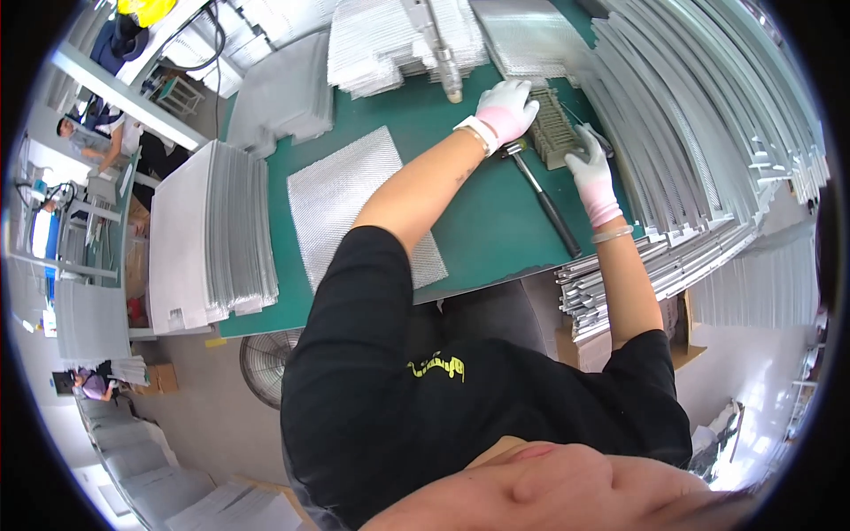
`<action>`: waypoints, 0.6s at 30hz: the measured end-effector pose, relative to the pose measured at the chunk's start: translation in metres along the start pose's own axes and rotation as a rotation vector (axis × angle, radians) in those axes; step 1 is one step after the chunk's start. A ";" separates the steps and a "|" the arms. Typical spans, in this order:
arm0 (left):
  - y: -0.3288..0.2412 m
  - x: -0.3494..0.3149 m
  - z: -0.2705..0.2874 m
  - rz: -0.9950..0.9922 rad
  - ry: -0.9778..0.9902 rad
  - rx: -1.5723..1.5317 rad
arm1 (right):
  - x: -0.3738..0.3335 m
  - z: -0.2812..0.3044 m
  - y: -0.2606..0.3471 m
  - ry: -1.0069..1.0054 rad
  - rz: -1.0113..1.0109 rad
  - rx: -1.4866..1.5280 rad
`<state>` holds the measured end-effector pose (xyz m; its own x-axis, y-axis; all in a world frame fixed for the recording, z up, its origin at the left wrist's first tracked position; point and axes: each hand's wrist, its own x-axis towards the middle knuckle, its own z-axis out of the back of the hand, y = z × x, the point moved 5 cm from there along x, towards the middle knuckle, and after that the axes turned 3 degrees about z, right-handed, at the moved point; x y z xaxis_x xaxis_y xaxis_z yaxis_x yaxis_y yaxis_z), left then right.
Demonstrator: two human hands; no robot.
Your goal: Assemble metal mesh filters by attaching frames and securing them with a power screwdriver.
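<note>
Both my hands wear white gloves with pink cuffs. On the green tabletop point(478, 232), a narrow olive-grey ridged tray point(551, 128) lies between them. My left hand point(507, 110) is at the tray's far left edge, palm down, with the thumb apart from the bent fingers. By the tray's near right corner is my right hand point(591, 173), its thumb and forefinger spread; no held thing shows in either hand. A hammer point(544, 199) with a black grip lies below the tray, its head near my left wrist. Some grey metal behind my right fingers is partly hidden.
A silvery mesh sheet point(341, 190) lies left of my left forearm. Stacked mesh panels stand at the left point(212, 234), the back point(398, 44) and the right point(664, 133). A metal tool point(438, 53) hangs above the far side. A floor fan point(266, 367) stands below the table.
</note>
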<state>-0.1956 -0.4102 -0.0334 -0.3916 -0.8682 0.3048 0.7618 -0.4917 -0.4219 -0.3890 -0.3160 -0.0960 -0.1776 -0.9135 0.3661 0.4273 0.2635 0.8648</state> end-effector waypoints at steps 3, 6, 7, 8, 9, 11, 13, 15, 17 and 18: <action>0.031 -0.077 0.045 -0.104 -0.159 0.064 | -0.002 -0.016 0.048 0.185 0.343 -0.671; 0.052 -0.172 0.085 -0.088 -0.057 0.184 | -0.002 -0.007 0.061 0.164 0.434 -0.835; 0.056 -0.202 0.102 0.027 0.053 0.165 | -0.001 -0.004 0.056 0.205 0.411 -0.836; 0.060 -0.236 0.120 0.152 0.153 0.144 | 0.001 -0.004 0.052 0.252 0.396 -0.834; 0.067 -0.272 0.137 0.227 0.165 0.193 | 0.001 -0.007 0.058 0.257 0.443 -0.870; 0.074 -0.330 0.153 0.341 0.157 0.260 | 0.004 -0.013 0.071 0.306 0.457 -0.926; 0.080 -0.376 0.163 0.391 0.034 0.376 | 0.009 -0.014 0.077 0.385 0.409 -0.994; 0.078 -0.405 0.159 0.369 -0.023 0.398 | 0.016 -0.014 0.073 0.443 0.380 -1.066; 0.076 -0.417 0.151 0.345 -0.003 0.350 | 0.021 -0.016 0.077 0.500 0.347 -1.147; 0.077 -0.423 0.145 0.380 0.070 0.294 | 0.019 -0.019 0.084 0.500 0.357 -1.141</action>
<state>0.1032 -0.0710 -0.0711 -0.0832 -0.9900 0.1135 0.9671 -0.1077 -0.2305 -0.3399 -0.3170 -0.0234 0.3446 -0.9292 0.1333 0.9361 0.3294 -0.1237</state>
